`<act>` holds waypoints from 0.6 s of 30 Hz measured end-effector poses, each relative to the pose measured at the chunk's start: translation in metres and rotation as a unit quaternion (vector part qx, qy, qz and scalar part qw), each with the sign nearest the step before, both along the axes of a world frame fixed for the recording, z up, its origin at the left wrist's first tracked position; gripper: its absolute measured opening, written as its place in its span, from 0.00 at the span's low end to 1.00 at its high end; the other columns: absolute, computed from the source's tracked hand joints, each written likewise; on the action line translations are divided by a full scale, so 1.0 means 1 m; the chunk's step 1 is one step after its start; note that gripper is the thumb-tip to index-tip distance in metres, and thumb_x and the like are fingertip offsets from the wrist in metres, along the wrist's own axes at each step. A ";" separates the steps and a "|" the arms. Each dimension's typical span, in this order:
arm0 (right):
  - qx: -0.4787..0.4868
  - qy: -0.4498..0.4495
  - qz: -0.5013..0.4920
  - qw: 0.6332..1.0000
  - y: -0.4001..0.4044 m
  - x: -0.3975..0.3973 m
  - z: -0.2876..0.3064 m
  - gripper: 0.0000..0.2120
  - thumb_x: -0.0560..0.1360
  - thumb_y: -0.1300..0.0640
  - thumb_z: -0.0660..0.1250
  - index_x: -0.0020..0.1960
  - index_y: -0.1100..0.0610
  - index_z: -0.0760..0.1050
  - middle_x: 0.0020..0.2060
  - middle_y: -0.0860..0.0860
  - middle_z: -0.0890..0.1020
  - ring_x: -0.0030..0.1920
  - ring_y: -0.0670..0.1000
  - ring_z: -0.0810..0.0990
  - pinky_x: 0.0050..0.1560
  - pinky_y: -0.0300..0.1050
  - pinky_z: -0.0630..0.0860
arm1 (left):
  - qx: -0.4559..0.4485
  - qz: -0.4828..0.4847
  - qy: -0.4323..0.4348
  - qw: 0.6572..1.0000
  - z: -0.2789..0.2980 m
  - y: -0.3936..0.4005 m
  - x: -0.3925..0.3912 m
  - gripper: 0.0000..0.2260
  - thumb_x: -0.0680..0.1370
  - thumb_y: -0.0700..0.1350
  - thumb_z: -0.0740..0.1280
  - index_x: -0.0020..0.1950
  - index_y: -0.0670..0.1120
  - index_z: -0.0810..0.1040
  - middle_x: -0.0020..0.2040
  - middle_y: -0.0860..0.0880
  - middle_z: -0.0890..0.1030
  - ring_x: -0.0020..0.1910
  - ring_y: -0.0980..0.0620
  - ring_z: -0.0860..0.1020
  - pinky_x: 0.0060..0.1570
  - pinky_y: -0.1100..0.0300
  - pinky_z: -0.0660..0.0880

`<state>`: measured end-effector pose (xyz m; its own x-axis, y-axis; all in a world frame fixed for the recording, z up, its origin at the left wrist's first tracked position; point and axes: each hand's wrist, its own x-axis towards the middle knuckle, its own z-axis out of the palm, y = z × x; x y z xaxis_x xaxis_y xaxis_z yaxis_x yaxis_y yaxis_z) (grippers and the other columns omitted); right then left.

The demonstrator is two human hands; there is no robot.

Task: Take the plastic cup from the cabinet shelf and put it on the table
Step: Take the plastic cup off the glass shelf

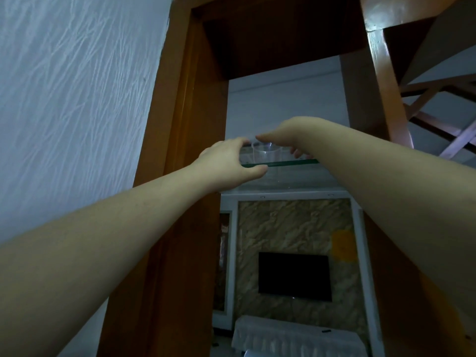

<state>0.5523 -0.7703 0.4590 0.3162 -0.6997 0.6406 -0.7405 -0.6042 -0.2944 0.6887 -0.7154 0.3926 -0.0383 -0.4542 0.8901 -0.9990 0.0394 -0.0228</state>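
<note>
A clear plastic cup [268, 153] stands upright on a glass shelf [291, 163] set high in a wooden cabinet frame. My right hand [286, 132] reaches over from the right: its thumb lies just above the cup's rim and its fingers curl behind the cup's right side, without a clear hold. My left hand [226, 166] is at the shelf's left end, fingers spread above the glass beside the cup and thumb below the shelf's edge. Both hands are open.
The brown wooden frame [195, 99] encloses the shelf on the left, top and right. A textured white wall [77, 99] fills the left. Beyond and below the shelf are a dark wall screen [295, 275] and a table under a white cloth [296, 333].
</note>
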 end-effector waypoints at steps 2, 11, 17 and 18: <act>0.026 -0.014 0.003 1.000 -0.003 0.005 0.003 0.37 0.77 0.36 0.56 0.76 0.59 0.56 0.71 0.63 0.67 0.66 0.63 0.71 0.61 0.57 0.69 | -0.001 0.009 -0.002 1.000 -0.002 0.000 0.004 0.36 0.71 0.67 0.64 0.74 0.51 0.62 0.72 0.47 0.70 0.69 0.47 0.68 0.63 0.48 0.69; 0.126 -0.073 0.035 0.989 -0.014 0.016 0.007 0.43 0.69 0.36 0.69 0.74 0.58 0.59 0.65 0.61 0.74 0.60 0.61 0.75 0.49 0.56 0.72 | 0.012 0.039 -0.014 0.999 -0.014 0.001 0.012 0.36 0.71 0.68 0.63 0.73 0.50 0.63 0.73 0.48 0.69 0.70 0.47 0.66 0.64 0.46 0.66; 0.178 -0.128 0.058 0.974 -0.025 0.021 0.006 0.41 0.64 0.41 0.76 0.69 0.59 0.66 0.53 0.60 0.79 0.54 0.60 0.78 0.52 0.60 0.76 | 0.010 0.028 0.004 1.000 -0.014 0.001 0.009 0.34 0.71 0.67 0.64 0.72 0.51 0.65 0.71 0.48 0.70 0.68 0.47 0.68 0.63 0.46 0.68; 0.181 -0.131 0.057 0.973 -0.025 0.021 0.006 0.40 0.64 0.41 0.76 0.68 0.59 0.68 0.53 0.59 0.80 0.53 0.60 0.78 0.51 0.60 0.76 | 0.016 0.019 0.016 1.000 -0.014 0.001 0.009 0.34 0.71 0.67 0.64 0.72 0.51 0.65 0.71 0.48 0.70 0.68 0.47 0.68 0.64 0.46 0.69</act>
